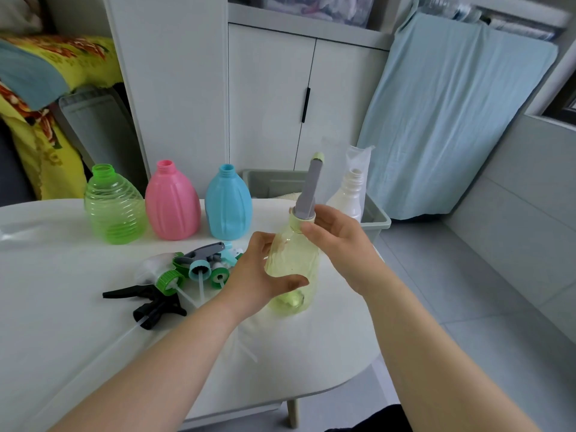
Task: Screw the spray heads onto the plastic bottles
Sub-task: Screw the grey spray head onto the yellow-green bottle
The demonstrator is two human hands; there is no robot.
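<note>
The left hand (258,275) grips the pale yellow translucent plastic bottle (293,260), probably light and squashy. The right hand (339,241) pinches the grey spray head (307,188) by its collar, the sensible hold.

A see-through yellow bottle (291,269) stands upright near the middle of the desk (62,322), with a grey spray head (307,191) on its neck, pointing up. Far left, a green bottle (113,207), a pink bottle (173,204) and a blue bottle (228,204) stand in a row with open tops. Loose spray heads (199,269) lie in front of them, with a black spray head (149,304) nearest. A white bottle (346,199) stands behind the yellow one.
</note>
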